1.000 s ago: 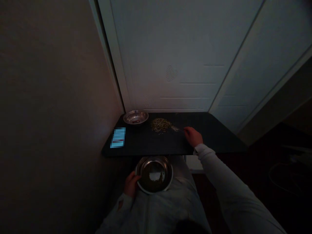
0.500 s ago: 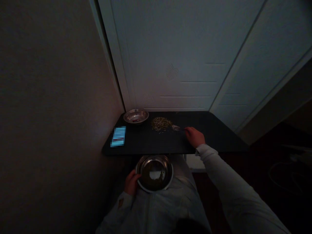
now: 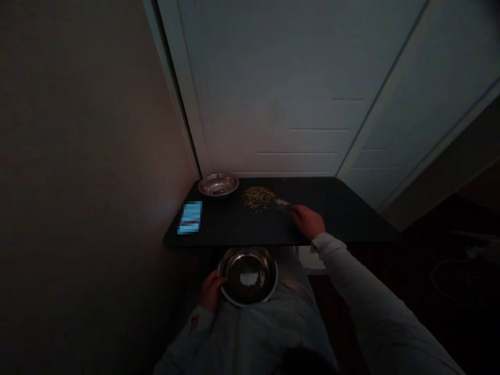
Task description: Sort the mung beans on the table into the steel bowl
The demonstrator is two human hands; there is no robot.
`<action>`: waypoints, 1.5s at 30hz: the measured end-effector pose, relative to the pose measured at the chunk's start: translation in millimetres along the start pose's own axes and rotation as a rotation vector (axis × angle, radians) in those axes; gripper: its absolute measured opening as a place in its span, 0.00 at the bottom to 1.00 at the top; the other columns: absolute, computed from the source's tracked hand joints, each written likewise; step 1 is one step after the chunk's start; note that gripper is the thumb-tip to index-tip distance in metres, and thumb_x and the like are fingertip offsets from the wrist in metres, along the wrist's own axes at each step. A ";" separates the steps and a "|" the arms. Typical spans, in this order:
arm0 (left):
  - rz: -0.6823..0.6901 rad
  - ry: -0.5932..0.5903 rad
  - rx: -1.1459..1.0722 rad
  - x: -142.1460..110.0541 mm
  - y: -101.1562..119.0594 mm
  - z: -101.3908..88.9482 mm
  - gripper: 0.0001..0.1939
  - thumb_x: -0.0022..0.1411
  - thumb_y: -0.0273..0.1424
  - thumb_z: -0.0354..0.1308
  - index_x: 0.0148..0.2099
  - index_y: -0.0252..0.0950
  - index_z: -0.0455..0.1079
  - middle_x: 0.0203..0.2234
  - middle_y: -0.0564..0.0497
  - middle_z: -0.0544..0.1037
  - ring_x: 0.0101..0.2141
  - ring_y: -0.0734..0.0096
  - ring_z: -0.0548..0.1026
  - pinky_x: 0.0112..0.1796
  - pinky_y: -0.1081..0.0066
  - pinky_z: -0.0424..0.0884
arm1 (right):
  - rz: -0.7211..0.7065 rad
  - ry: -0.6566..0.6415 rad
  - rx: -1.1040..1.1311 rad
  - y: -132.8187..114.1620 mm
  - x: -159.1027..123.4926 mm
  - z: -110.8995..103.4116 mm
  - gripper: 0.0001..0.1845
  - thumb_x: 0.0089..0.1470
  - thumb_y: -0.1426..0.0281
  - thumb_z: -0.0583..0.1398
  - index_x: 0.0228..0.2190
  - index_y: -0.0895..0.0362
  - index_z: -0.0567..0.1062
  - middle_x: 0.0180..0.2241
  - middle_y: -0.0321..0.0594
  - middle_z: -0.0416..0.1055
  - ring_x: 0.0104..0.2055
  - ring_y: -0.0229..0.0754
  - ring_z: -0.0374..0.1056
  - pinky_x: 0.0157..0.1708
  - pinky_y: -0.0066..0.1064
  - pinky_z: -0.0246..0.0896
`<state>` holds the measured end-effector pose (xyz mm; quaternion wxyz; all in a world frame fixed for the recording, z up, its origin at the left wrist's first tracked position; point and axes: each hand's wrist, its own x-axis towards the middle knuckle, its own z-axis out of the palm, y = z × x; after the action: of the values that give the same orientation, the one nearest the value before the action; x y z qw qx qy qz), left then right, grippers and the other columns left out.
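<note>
My left hand [image 3: 211,291] is closed on the left rim of a shiny metal bowl [image 3: 271,278], which rests over my lap below the table edge. Some dark greenish grains lie on the bowl's bottom around a bright reflection. My right hand [image 3: 309,221] is above the dark table, its fingers pinched on the end of a thin, spoon-like utensil [image 3: 284,206]. In the dim light its exact kind is unclear. The tip of the utensil is at the right side of a pile of mixed pale and green grains or seeds [image 3: 258,198], with a few loose ones in front.
A second metal bowl [image 3: 211,187] with a small label inside stands at the table's back left. In front of it lies a bright, pixelated phone-like rectangle [image 3: 190,217]. The black table [image 3: 234,229] meets a white panelled door [image 3: 304,78] behind and a wall [image 3: 97,156] at left.
My right hand has shifted slightly left, and the utensil is a little closer to the pile. My left hand and the bowl it holds stay in place.
</note>
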<state>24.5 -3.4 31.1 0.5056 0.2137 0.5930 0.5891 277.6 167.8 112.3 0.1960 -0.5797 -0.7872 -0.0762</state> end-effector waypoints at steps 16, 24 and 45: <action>-0.046 0.003 -0.116 6.0 -9.0 -2.3 0.10 0.31 0.26 0.57 0.24 0.34 0.70 0.16 0.55 0.72 0.24 0.69 0.70 0.29 0.71 0.63 | 0.037 0.027 -0.031 -4.4 0.9 2.6 0.15 0.51 0.67 0.45 0.37 0.55 0.67 0.36 0.40 0.69 0.32 0.38 0.65 0.29 0.27 0.54; -0.009 0.011 -0.040 2.2 -3.9 -1.5 0.07 0.31 0.26 0.57 0.21 0.34 0.69 0.16 0.55 0.72 0.22 0.72 0.68 0.27 0.73 0.63 | -0.035 0.039 -0.080 -3.7 -17.5 -1.8 0.14 0.50 0.68 0.46 0.35 0.56 0.68 0.34 0.39 0.69 0.32 0.37 0.65 0.28 0.26 0.52; -0.015 -0.008 -0.059 7.6 -14.0 -5.6 0.08 0.32 0.27 0.57 0.23 0.34 0.69 0.16 0.55 0.72 0.22 0.72 0.68 0.27 0.72 0.62 | -0.067 0.068 -0.104 -5.0 -18.6 -0.8 0.13 0.50 0.68 0.47 0.34 0.55 0.68 0.32 0.38 0.69 0.30 0.36 0.64 0.27 0.26 0.49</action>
<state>21.5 -2.7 14.5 0.5185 0.1964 0.5751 0.6015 277.7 149.5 106.1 0.1897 -0.5595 -0.7940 -0.1431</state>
